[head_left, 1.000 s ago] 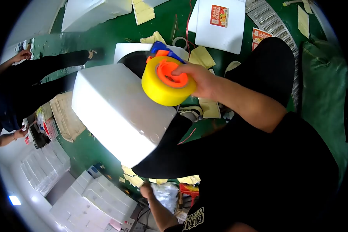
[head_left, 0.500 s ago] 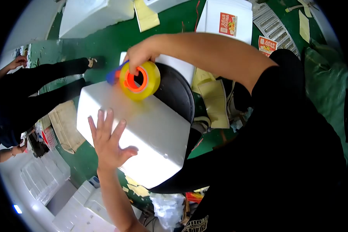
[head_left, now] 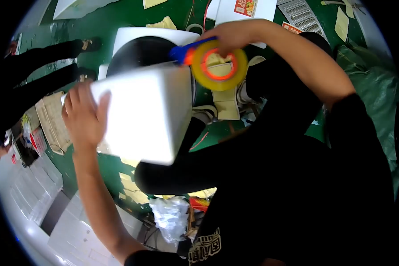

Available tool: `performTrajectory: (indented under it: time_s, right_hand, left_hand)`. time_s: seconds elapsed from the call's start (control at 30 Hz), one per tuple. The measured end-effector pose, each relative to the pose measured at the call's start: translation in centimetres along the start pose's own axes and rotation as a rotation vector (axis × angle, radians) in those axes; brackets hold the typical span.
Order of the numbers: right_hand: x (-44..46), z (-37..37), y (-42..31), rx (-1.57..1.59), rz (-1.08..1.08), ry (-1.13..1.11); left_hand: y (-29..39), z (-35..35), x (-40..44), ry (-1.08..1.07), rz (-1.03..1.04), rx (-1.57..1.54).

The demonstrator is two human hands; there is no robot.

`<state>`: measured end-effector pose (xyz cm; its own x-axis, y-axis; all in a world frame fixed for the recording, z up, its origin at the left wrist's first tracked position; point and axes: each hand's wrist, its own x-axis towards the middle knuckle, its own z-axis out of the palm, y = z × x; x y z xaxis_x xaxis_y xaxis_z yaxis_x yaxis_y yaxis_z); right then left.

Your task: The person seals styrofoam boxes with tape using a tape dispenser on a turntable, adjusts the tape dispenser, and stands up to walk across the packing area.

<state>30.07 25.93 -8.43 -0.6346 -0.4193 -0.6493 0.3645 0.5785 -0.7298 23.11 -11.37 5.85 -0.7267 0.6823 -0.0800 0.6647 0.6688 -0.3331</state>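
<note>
A white foam box (head_left: 135, 117), smeared by motion, sits tilted in front of me by my knee. My left hand (head_left: 85, 117) grips its left end, fingers over the edge and thumb on the bright face. In my right hand (head_left: 232, 37) is a tape dispenser (head_left: 180, 54) with a blue handle and an orange hub. Its wide roll of yellowish tape (head_left: 241, 67) hangs to the right of the box, apart from it. Behind the box shows a black round surface (head_left: 142, 51), partly covered, with a white foam piece (head_left: 124, 36) beyond it.
Another person's legs (head_left: 53, 53) stand at the left on the green floor (head_left: 106, 17). A beige crate (head_left: 53, 124), white foam boxes (head_left: 82, 230) and a clear plastic bag (head_left: 170, 217) lie lower left. At right is a green sheet (head_left: 368, 84); yellow paper pieces (head_left: 228, 108) are scattered around.
The box has turned and shifted left, uncovering more of the black round surface. My left hand went from lying spread on it to gripping its end. My right hand moved right with the tape dispenser.
</note>
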Motion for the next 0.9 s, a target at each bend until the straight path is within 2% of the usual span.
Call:
performTrajectory:
  time_s: [0.03, 0.1, 0.13, 0.2, 0.23, 0.27, 0.3, 0.33, 0.37, 0.43, 0.47, 0.5, 0.53, 0.57, 0.6, 0.67, 0.7, 0.73, 0.8, 0.87, 0.9]
  right_hand:
    - [-2.4, 0.9, 2.5, 0.061, -0.031, 0.107]
    - [-8.9, 3.8, 3.2, 0.376, 0.133, 0.272]
    - [-10.3, 5.6, 5.2, 0.485, 0.029, 0.340]
    - [-12.1, 9.6, 6.9, 0.774, 0.020, 0.417]
    - [-12.9, 11.3, 6.2, 0.753, 0.039, 0.471]
    - [-12.9, 12.9, 6.2, 0.771, 0.015, 0.497]
    - [-12.6, 13.8, 6.2, 0.801, -0.002, 0.420]
    - [-12.0, 14.1, 6.2, 0.829, -0.024, 0.350]
    - [-10.9, 14.1, 6.2, 0.765, -0.116, 0.306]
    - [-8.3, 13.5, 5.9, 0.656, -0.249, 0.296]
    - [-7.1, 13.0, 5.4, 0.608, -0.291, 0.338]
    - [-7.0, 11.8, 4.7, 0.656, -0.279, 0.347]
    - [-7.2, 11.0, 4.0, 0.700, -0.265, 0.350]
    - [-7.2, 10.8, 3.7, 0.726, -0.183, 0.451]
    - [-7.6, 10.8, 4.0, 0.670, -0.202, 0.470]
    - [-8.9, 12.4, 4.8, 0.573, -0.231, 0.485]
    - [-10.0, 13.7, 4.9, 0.427, -0.120, 0.456]
    - [-10.8, 15.9, 5.8, 0.451, -0.203, 0.491]
    - [-11.7, 19.4, 5.8, 0.592, -0.191, 0.409]
    - [-10.9, 21.6, 5.5, 0.642, -0.265, 0.362]
    - [-10.1, 22.3, 5.2, 0.544, -0.303, 0.426]
  left_hand:
    - [-0.3, 0.5, 0.4, -0.066, -0.123, 0.057]
    - [-0.8, -0.1, 1.9, -0.305, -0.375, 0.094]
    - [-1.6, -0.2, 2.4, -0.390, -0.520, -0.020]
    - [-6.1, 3.5, 1.3, -0.282, -0.614, -0.120]
    - [-5.8, 3.0, 0.2, -0.399, -0.749, -0.267]
    - [-5.6, 2.4, -0.7, -0.509, -0.878, -0.415]
    - [-5.6, 1.7, -1.6, -0.621, -1.005, -0.561]
    - [-7.0, 3.1, -3.2, -0.501, -1.033, -0.547]
    - [-9.1, 4.1, -4.5, -0.553, -0.895, -0.293]
    - [-4.7, -1.0, -4.7, -0.436, -0.646, 0.133]
    - [2.2, -6.0, -3.5, -0.266, -0.534, 0.295]
    - [4.0, -6.3, -3.7, 0.065, -0.351, -0.075]
    - [4.4, -6.1, -2.0, 0.340, 0.286, -0.304]
    - [5.6, -5.5, -0.5, 0.287, 0.540, -0.331]
    - [6.7, -2.7, 0.3, 0.107, 0.449, -0.370]
    - [8.2, -1.7, 1.8, 0.080, 0.259, -0.324]
    - [8.0, -0.9, 2.2, 0.109, 0.226, -0.360]
    - [7.8, -0.2, 2.6, 0.138, 0.214, -0.392]
    - [7.6, 0.1, 3.2, 0.134, 0.069, -0.433]
    - [7.8, 0.1, 4.4, 0.128, -0.050, -0.518]
    - [7.8, 0.0, 4.8, 0.120, -0.079, -0.530]
